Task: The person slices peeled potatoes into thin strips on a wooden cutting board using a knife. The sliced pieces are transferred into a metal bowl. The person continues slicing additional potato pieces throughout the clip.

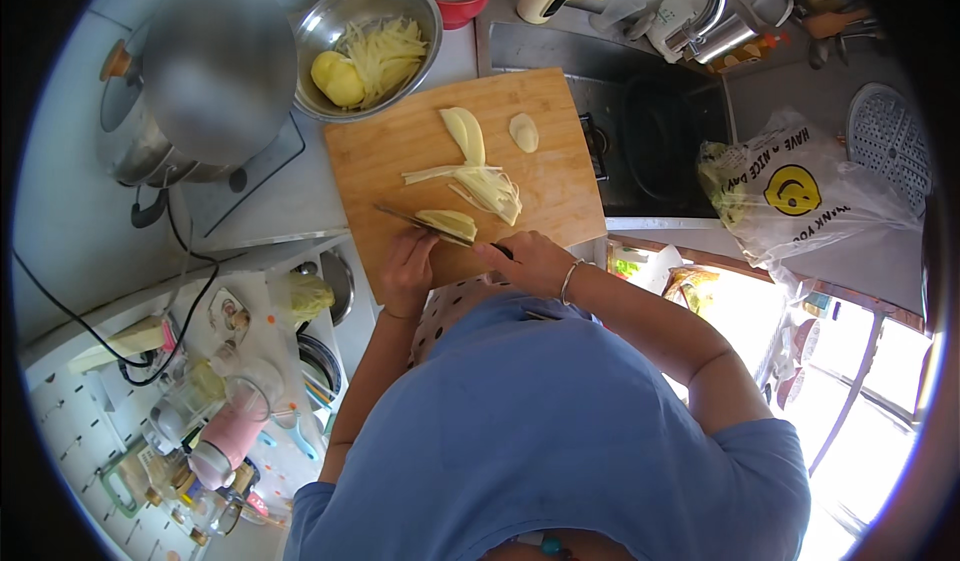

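My right hand [530, 264] grips the black handle of a knife [403, 215], its blade angled leftward along a pale yellow potato piece [447, 222] on the wooden cutting board [378, 146]. My left hand [408, 267] holds that piece from the near side with curled fingers, below the blade. Farther up the board lie a larger potato wedge [463, 136], a small round slice [524, 133] and a loose heap of cut strips [485, 191]. A steel bowl [420, 23] behind the board holds a peeled potato [337, 80] and shredded strips [393, 51].
Left are a pot [160, 151] on a cooktop and black cables. The sink [665, 141], faucet [712, 1] and red bowl [452, 11] are behind. A plastic bag [810, 191] with a smiley face lies right. Jars and bottles crowd a lower-left shelf [70, 431].
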Motion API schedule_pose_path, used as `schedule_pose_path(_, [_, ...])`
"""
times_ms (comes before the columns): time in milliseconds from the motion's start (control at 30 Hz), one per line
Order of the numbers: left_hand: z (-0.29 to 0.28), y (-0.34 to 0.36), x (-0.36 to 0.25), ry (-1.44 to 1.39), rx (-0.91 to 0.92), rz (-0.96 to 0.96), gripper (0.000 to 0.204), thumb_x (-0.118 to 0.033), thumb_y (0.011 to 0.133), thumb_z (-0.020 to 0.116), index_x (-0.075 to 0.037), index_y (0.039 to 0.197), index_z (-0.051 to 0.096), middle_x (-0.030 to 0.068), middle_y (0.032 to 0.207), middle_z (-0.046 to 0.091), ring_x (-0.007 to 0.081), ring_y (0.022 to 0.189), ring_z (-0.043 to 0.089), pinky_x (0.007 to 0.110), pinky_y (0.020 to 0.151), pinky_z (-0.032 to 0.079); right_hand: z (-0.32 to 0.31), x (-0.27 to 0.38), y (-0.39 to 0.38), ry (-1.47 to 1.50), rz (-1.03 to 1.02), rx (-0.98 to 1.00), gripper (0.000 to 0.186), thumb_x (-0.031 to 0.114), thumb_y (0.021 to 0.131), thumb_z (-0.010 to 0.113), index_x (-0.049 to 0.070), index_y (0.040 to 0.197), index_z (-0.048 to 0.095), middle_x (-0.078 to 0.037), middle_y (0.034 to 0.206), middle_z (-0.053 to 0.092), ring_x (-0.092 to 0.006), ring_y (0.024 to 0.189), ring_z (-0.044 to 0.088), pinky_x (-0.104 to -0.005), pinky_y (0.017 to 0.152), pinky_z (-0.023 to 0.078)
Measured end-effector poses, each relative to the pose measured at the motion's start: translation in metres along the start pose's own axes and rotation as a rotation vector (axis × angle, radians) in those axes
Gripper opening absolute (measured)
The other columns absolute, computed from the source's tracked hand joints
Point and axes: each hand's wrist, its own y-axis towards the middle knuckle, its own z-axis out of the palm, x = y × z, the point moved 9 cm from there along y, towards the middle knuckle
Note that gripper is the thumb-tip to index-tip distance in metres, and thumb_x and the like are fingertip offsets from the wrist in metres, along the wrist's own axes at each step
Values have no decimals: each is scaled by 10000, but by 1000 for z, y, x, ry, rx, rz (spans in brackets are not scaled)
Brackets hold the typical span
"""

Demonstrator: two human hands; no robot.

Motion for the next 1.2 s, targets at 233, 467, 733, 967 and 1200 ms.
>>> schedule_pose_path(233, [5, -4, 5, 19, 17, -13, 178, 72, 831, 708, -28, 973, 751, 104, 1002, 734, 297, 922, 716, 377, 785, 600, 24, 27, 36, -111, -151, -70, 698, 642, 1050, 461, 5, 1047, 747, -277, 948, 740, -457, 950, 724, -519, 885, 569])
schedule_pose_path(467, [-29, 18, -16, -154, 64, 8, 172, -17, 864, 790, -41, 1024, 733, 116, 1012, 720, 321, 908, 704, 409, 797, 580, -32, 52, -7, -274, -298, -354, 695, 689, 1013, 512, 30, 972, 731, -229, 810, 733, -413, 815, 743, -511, 754, 579])
schedule_pose_path(733, [-94, 146, -35, -37, 99, -8, 725, -454, 806, 885, -35, 1328, 607, 186, 1228, 669, 420, 1224, 586, 546, 1086, 396, -108, 106, -17, -735, -553, -639, 665, 734, 941, 582, 86, 939, 733, -118, 700, 707, -308, 653, 730, -411, 643, 554])
schedule_pose_path(967, [-15, 251, 52, 100, 439, 114, 692, -558, 924, 726, -56, 1385, 609, 204, 1359, 657, 390, 1358, 544, 515, 1157, 345, -186, 159, 34, -944, -547, -656, 726, 755, 978, 489, 71, 984, 733, -144, 778, 731, -332, 745, 747, -436, 711, 570])
schedule_pose_path(1200, [20, 276, 141, 218, 301, 96, 396, -291, 1035, 656, -20, 1322, 637, 211, 1305, 674, 419, 1203, 622, 481, 1025, 501, -181, 167, 36, -1041, -478, -398, 764, 767, 991, 440, 56, 1025, 719, -157, 830, 745, -370, 837, 750, -471, 796, 572])
